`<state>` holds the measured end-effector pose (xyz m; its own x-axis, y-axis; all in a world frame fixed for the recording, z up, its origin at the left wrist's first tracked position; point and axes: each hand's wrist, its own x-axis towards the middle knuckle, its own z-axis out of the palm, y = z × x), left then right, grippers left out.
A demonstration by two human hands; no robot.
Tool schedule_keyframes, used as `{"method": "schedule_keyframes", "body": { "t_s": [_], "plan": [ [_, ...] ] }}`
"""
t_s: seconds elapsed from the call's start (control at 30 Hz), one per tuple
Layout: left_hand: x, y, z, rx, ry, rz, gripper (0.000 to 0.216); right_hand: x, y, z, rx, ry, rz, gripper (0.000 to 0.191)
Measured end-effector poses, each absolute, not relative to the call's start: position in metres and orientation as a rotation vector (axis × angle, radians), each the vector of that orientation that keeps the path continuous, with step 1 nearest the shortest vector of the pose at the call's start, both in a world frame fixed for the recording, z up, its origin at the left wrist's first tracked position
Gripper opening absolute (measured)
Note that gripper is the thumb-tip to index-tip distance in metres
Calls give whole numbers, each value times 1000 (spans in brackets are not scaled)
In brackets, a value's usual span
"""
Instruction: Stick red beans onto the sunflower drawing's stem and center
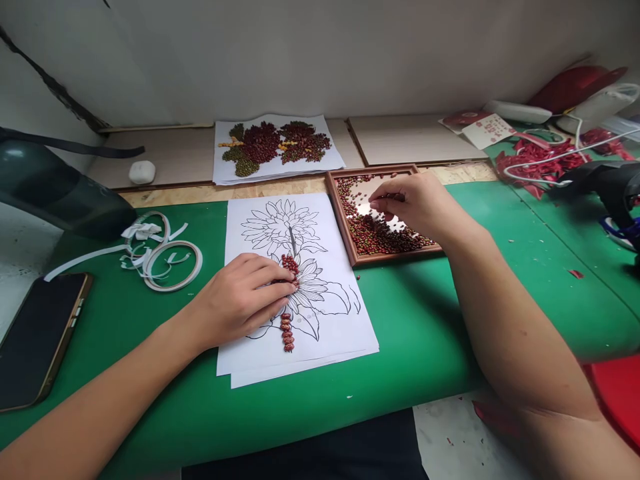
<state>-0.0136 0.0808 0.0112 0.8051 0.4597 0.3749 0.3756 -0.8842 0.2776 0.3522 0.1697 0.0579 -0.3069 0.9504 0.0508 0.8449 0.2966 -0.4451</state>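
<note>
A sheet of paper (345, 333) printed with line-drawn flowers lies on the green cover. Small red beans (289, 263) are clustered in the middle of the lower flower, and a column of larger speckled beans (287, 333) forms its stem. My left hand (250, 290) rests on the drawing, fingers stretched out, fingertips at the red cluster. Over a wooden-framed tray (350, 250) of loose dark red and green beans (367, 237), my right hand (407, 203) is closed in a pinch. Whatever its fingertips may hold is too small to make out.
Finished-looking bean flowers (263, 143) lie on paper at the back. To the left are tape rolls (173, 265) with white strips, a phone (43, 337), a dark bottle (60, 187) and a white lump (143, 173). Red wrappings (543, 160) and cables sit at the right.
</note>
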Motion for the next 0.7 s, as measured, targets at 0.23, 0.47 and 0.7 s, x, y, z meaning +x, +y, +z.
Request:
{"method": "schedule_keyframes", "body": {
  "t_s": [0.23,0.47,0.7],
  "plan": [
    [-14,81,11,2806,647,655,23,356,172,57,-1611,-2279,486,32],
    [-14,82,10,2805,651,656,23,360,173,54,-1517,-2359,435,36],
    [-14,81,10,2811,645,655,23,357,173,53,-1428,-2339,382,37]
  ]
}}
